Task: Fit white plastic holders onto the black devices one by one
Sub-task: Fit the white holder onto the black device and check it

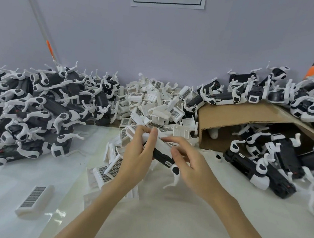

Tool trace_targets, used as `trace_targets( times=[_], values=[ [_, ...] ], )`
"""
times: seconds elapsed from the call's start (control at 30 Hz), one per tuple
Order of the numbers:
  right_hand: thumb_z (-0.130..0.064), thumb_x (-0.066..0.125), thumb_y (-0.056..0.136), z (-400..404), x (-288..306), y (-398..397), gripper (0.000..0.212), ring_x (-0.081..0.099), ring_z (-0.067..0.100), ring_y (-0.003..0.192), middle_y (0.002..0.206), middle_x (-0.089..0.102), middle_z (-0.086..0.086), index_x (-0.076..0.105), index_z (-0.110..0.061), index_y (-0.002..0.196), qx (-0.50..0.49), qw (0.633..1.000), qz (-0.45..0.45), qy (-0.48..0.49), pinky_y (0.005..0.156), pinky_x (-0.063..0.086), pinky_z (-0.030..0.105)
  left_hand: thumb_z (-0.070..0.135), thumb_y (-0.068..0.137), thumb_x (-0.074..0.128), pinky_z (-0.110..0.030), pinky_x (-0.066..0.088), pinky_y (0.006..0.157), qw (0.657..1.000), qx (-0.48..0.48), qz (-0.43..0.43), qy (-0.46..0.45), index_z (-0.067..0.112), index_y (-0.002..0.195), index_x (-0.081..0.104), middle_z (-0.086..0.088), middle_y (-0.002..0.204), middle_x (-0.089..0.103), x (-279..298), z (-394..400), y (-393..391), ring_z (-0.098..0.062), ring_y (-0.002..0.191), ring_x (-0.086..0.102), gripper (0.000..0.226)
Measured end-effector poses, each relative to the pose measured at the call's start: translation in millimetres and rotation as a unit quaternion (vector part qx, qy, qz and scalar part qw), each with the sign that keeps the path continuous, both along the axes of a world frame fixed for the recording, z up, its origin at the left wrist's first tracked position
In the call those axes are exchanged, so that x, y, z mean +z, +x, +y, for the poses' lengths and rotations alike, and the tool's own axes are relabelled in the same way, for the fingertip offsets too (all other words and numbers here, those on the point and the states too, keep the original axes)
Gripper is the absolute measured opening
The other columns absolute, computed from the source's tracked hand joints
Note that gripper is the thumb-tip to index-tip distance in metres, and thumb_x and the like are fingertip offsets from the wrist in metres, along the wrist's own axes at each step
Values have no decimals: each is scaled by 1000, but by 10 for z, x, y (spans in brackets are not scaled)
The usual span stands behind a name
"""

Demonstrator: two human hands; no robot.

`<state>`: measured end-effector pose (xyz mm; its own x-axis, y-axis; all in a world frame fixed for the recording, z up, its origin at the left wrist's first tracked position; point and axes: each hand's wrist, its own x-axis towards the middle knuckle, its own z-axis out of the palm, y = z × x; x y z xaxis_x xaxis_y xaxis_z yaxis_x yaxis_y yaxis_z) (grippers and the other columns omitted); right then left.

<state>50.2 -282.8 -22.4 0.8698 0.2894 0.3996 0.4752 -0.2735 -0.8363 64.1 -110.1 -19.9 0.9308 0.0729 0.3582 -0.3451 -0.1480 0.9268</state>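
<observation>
1. at the centre of the frame, above the white table sheet, the left hand is curling its fingers round the far end of a black oblong device with white folding arms, gripping it so the body is lying slanted between both hands, probably to steady it while the part goes on.
2. the right hand is pinching with bent fingers at a white plastic holder sitting on top of the device; whether it is fully seated i cannot tell, the fingers are covering the joint.
3. one white arm of the device is hanging free below the right hand, left clear of the grip.
4. behind the hands, in the middle of the frame, a heap of loose white ribbed plastic holders is lying within easy reach, likely as the supply.
5. at the left, a pile of black and white devices is filling the table edge; another pile is lying at the right, beside and on a tipped brown cardboard box. which pile is finished i cannot tell.
6. at the lower left, a single white holder with a grille face is lying apart.
</observation>
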Motion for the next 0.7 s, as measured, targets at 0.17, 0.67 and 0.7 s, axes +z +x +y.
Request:
trace_targets(
  times=[0.17, 0.67, 0.7],
  values=[
    [-16, 46, 112, 2, -6, 8, 31, 64, 11, 122, 126, 70, -15, 65, -31, 130, 0, 1000, -13, 7, 95, 49, 19, 67, 100, 43, -27, 49, 55, 1000, 11, 9, 7, 24, 104, 58, 10, 61, 61, 14, 12, -3, -8, 56, 56, 45],
    [-41, 86, 82, -117, 15, 37, 47, 65, 13, 96, 109, 65, -6, 70, -14, 116, -207, 950, -194, -128, 77, 55, 29, 28, 101, 72, -29, 55, 92, 979, -76, -90, 164, 43, 130, 61, 17, 125, 56, 46, 88, -8, -13, 109, 60, 34],
    [-42, 86, 83, -111, 10, 36, 46, 64, 14, 97, 109, 65, -6, 70, -14, 116, -202, 952, -192, -130, 78, 55, 29, 26, 100, 72, -24, 51, 94, 978, -65, -104, 171, 40, 129, 62, 14, 125, 58, 42, 78, -4, -13, 113, 59, 34]
  ],
)
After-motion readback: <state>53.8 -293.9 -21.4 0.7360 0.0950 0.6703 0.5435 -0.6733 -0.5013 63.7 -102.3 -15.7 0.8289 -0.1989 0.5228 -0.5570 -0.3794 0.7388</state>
